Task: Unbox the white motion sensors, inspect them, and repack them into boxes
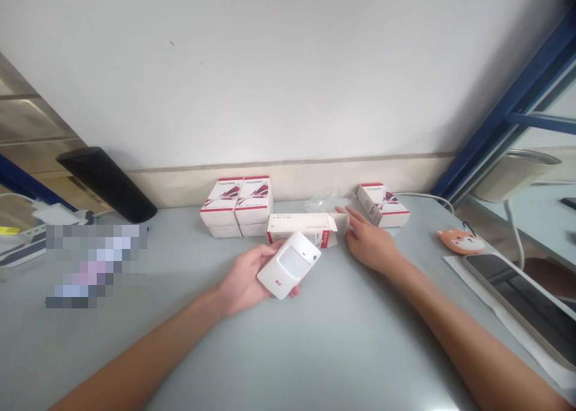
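Observation:
My left hand (249, 276) is closed around a white motion detector (288, 267), a flat casing with a pale window and a small red mark. Just behind the detector, a white and red carton (299, 222) printed "DETECTOR" lies on its side with its end flaps open to the right. My right hand (369, 240) reaches to that open end, fingers stretched out by the flap; whether they touch it I cannot tell. Crumpled clear plastic (324, 200) lies behind the carton, near my right fingertips.
Stacked white and red boxes (236, 204) stand left of the carton. Another such box (384, 204) sits to the right by the wall. Further right are an orange dog-faced case (462, 241) and a dark-screened device (517, 303). A black cylinder (108, 183) and power strip (27, 243) are at left.

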Available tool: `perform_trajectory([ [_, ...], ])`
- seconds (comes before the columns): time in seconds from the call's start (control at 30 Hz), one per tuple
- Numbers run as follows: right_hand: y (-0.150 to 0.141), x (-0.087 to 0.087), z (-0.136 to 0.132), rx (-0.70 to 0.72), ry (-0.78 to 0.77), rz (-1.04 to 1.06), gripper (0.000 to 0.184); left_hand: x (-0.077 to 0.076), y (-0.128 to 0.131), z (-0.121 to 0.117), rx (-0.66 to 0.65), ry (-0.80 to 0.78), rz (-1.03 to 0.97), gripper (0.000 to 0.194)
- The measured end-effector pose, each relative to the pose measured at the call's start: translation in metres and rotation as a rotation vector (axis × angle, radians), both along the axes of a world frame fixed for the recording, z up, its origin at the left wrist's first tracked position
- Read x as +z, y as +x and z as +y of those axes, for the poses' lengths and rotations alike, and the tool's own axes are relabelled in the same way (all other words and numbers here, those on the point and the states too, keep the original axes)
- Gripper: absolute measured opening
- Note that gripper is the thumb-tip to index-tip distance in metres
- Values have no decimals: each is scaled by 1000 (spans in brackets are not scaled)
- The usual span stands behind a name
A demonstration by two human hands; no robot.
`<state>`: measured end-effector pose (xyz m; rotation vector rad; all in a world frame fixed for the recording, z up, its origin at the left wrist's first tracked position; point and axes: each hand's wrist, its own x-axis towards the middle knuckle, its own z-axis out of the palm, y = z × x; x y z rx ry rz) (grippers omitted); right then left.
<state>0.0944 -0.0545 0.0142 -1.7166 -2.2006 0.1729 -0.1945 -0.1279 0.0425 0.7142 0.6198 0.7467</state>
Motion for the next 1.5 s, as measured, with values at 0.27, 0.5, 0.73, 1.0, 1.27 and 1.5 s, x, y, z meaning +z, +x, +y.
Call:
perform_trajectory([
  [0.27, -8, 8, -6, -93, -30, 44, 49, -5, -3, 3, -12, -32, -32, 42],
  [0.5, -3, 8, 0, 98, 54, -26, 37, 0, 0, 1, 17, -58, -7, 42],
  [0.73, -3, -4, 6, 114, 87, 9, 46, -4, -3, 2, -3, -41, -4, 45],
  [1.0, -3, 14, 3, -101, 193, 238, 33, 0, -2, 0, 9, -27, 27, 45],
  [1.27, -9, 33, -7, -135, 98, 1316, 28, 2, 3, -6, 99, -16, 26, 41],
  [1.5, -23, 52, -27, 173, -292, 1745, 14, -1, 21, -23, 229, -21, -80, 38],
])
